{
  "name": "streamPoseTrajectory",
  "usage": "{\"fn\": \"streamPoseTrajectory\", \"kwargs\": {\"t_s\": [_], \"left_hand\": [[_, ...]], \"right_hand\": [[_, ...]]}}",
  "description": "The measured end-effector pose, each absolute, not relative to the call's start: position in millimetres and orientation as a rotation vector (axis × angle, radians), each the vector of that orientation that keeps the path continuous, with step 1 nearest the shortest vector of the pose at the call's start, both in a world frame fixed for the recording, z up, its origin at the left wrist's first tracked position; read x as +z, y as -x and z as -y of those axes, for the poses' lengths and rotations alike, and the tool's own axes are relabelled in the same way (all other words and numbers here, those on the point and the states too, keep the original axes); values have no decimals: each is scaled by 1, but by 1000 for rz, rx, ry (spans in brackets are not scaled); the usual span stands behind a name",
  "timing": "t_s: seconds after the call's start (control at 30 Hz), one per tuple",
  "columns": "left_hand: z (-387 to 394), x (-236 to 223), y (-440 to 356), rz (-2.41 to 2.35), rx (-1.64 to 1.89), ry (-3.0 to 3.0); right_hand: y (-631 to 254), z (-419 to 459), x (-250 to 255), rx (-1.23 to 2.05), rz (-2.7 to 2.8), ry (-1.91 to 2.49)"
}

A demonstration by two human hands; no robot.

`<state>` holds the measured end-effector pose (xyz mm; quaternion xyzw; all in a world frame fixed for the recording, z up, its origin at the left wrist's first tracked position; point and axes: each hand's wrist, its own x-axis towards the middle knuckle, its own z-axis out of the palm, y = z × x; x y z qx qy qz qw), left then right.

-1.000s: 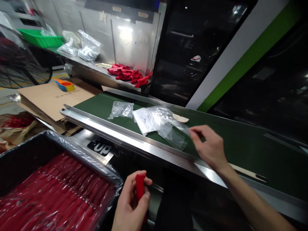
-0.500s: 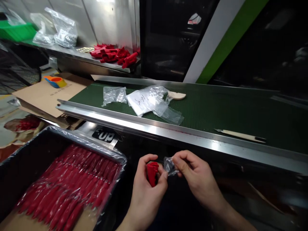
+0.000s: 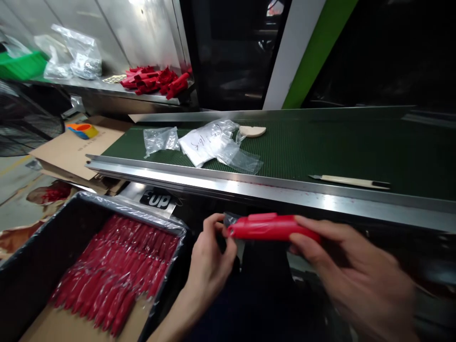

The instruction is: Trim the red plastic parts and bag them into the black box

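My right hand (image 3: 342,266) grips a long red plastic part (image 3: 270,227), held level just below the conveyor's steel rail. My left hand (image 3: 210,259) pinches a small clear plastic bag (image 3: 228,220) at the part's left end, its fingers closed on the film. Both hands sit in front of the green conveyor belt (image 3: 320,147). On the belt lie clear plastic bags (image 3: 217,145), one with handwriting on it.
A black bin lined with plastic (image 3: 42,247) at lower left holds several bagged red parts (image 3: 114,275). A thin knife-like tool (image 3: 351,181) and a beige oval piece (image 3: 252,130) lie on the belt. More red parts (image 3: 155,80) and bags lie on the steel shelf behind. Cardboard with a tape roll (image 3: 82,130) is at left.
My right hand has taken hold of the red part and turned it level. My left hand has shifted to the bag at the part's left end. The view has tilted further down.
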<state>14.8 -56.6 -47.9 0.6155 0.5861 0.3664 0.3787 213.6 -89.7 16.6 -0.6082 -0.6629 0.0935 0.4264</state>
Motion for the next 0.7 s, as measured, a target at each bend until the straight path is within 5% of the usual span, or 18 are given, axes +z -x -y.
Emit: {"fn": "streamPoseTrajectory", "kwargs": {"t_s": [0.17,0.7], "left_hand": [[40,-37,-6,-1452,885,-1346],[39,-33,-3,-1189,963,-1305]], "right_hand": [[-241,110,8,-94,1824,1459],[-233,104,-22,43,2384,921]]}}
